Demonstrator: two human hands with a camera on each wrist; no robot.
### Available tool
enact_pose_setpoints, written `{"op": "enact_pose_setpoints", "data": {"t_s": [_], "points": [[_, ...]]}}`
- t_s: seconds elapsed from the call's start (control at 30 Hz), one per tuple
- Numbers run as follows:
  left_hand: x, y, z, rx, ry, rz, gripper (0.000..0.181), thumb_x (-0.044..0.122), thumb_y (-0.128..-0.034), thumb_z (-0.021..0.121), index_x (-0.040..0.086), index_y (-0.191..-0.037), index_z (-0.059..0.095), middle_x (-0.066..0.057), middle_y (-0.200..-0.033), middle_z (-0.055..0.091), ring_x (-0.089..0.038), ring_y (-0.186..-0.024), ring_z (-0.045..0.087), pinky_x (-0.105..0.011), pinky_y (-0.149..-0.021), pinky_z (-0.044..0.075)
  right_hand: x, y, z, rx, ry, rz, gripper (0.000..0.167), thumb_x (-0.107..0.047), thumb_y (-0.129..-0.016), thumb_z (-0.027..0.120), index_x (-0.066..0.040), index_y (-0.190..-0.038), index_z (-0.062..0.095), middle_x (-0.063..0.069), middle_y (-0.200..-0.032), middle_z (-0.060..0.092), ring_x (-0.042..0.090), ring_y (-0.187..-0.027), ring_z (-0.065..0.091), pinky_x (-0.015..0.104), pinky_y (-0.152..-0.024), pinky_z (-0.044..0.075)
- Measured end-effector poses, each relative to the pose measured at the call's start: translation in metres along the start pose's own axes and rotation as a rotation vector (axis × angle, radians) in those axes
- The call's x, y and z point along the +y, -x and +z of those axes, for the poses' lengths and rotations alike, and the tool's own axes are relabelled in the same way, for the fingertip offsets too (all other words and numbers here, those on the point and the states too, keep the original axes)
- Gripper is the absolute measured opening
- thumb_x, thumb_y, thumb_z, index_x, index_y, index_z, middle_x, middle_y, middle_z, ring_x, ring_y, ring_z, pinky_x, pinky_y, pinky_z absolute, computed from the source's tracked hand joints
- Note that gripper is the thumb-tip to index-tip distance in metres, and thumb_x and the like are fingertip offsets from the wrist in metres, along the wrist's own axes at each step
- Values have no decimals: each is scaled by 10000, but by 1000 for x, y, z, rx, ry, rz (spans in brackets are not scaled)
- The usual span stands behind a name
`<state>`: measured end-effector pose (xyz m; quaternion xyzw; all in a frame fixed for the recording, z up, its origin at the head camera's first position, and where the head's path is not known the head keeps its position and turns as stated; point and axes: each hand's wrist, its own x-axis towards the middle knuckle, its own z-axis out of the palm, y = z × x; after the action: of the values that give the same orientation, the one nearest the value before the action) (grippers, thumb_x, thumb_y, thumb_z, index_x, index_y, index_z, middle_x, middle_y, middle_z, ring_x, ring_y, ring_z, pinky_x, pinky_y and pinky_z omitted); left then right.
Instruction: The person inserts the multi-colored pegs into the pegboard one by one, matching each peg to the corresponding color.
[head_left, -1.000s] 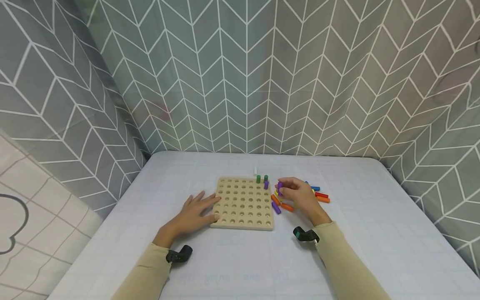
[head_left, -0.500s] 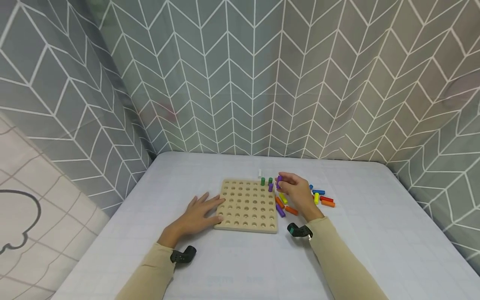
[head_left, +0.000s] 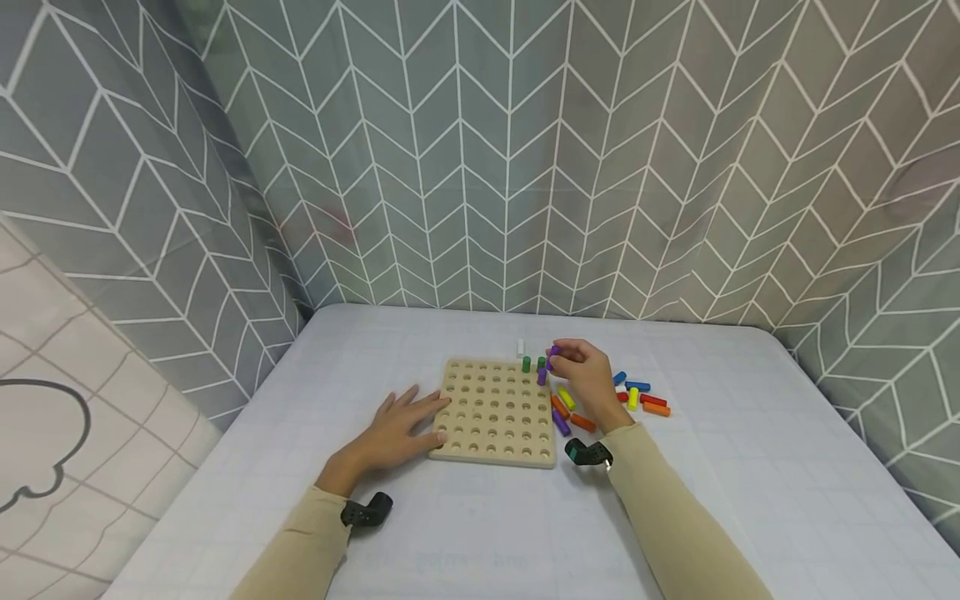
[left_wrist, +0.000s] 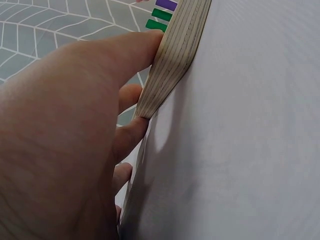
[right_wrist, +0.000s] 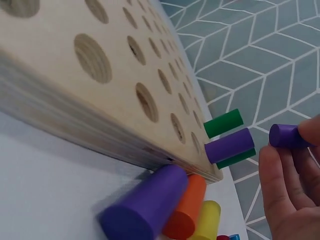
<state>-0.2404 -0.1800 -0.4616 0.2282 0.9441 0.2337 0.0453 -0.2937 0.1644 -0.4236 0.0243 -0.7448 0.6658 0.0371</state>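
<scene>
Right hand (head_left: 588, 377) pinches a purple peg (right_wrist: 288, 136); over the last second it's moved from above the loose pegs to just off the board's far right corner, peg going from upright to tilted. Left hand (head_left: 397, 429) unchanged: fingers spread, touching the left edge of the board (head_left: 492, 460). My read: peg is mid-transfer, near the holes, in none. Two green pegs (head_left: 527, 364) and a standing purple peg (right_wrist: 229, 146) occupy that corner; a loose purple peg (right_wrist: 145, 205) and an orange peg (right_wrist: 187, 207) lie by the right edge. Visibility: right hand is cut off in right wrist view; one green peg is partly behind standing purple; held peg's thumb-side end is covered.
</scene>
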Motion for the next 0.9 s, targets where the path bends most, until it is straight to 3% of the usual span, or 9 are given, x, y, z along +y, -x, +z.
{"op": "enact_pose_setpoints", "data": {"t_s": [0.13, 0.5, 0.9], "points": [[1, 0, 0, 13, -2, 3, 680, 619, -949, 545, 296, -1536, 432, 32, -1613, 323, -327, -1528, 94, -571, -1203, -32, -1, -1, 3, -8, 24, -20, 350, -83, -1002, 610, -16, -1343, 574, 170, -1247, 647, 290, -1125, 639, 262, -913, 549], [3, 2, 0, 14, 12, -7, 672, 598, -948, 558, 282, -1531, 445, 19, -1608, 336, -332, -1527, 102, -579, -1199, -34, 0, -3, 9, -38, 45, 2, 331, -108, -984, 623, -69, -1313, 613, 115, -1230, 666, 245, -1144, 611, 403, -1068, 454], [4, 2, -1, 8, 9, -7, 675, 595, -948, 559, 275, -1531, 445, 14, -1611, 330, -329, -1527, 103, -581, -1200, -27, 2, -6, 16, -85, 167, -19, 343, -137, -985, 628, 4, -1296, 598, 123, -1141, 672, 305, -1008, 648, 406, -1006, 487]]}}
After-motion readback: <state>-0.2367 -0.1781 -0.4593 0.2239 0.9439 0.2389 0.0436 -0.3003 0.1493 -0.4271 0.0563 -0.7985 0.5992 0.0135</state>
